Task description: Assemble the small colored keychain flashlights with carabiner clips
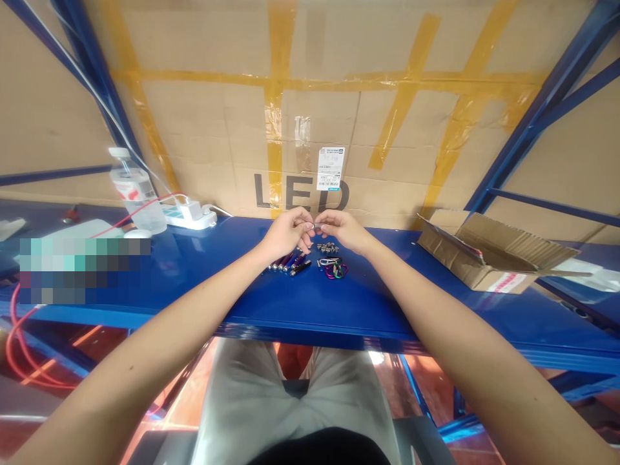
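Near the back edge of the blue shelf [436,310], the left hand [285,236] and right hand [346,231] meet, both pinched shut on one small silver piece [314,225]. Just in front lie about five mini torches [290,263], tangled carabiners [334,267] I cannot count, and one heap of silver bits [327,246]. The shelf's front strip lies open. One open carton [489,255] sits at the right end.

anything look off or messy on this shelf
Nothing spilled or broken. The left hand and right hand pinch a small metal piece above a tidy row of small cylinders and some carabiners. Only the cardboard box at the right looks untidy: open, flaps splayed, skewed to the blue shelf.
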Demonstrator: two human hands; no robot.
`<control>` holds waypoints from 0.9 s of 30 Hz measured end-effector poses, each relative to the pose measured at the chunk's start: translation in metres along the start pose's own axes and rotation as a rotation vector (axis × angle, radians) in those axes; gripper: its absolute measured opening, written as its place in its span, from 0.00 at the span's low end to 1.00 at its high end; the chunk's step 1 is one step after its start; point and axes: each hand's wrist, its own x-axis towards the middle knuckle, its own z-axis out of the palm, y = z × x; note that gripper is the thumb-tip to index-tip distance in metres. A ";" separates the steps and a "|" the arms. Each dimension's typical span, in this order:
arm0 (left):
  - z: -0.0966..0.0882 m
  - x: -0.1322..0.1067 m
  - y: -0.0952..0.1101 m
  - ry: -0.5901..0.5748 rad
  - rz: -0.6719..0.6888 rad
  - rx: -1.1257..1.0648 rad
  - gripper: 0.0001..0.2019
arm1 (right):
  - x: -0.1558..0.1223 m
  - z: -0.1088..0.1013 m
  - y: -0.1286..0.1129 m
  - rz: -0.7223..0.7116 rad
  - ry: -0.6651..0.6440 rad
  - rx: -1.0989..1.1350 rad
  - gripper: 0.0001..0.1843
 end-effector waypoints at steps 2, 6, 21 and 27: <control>0.001 0.000 0.000 0.007 0.009 0.026 0.03 | 0.001 0.000 0.001 -0.005 0.007 0.000 0.07; 0.002 0.000 0.000 0.040 0.011 0.062 0.05 | 0.001 0.000 0.003 -0.011 0.015 0.009 0.07; 0.008 -0.002 0.003 0.094 0.015 0.073 0.05 | 0.001 0.003 0.005 -0.039 0.008 0.049 0.06; 0.008 -0.003 0.003 0.047 0.091 0.064 0.04 | -0.002 0.001 0.004 -0.047 -0.097 0.245 0.08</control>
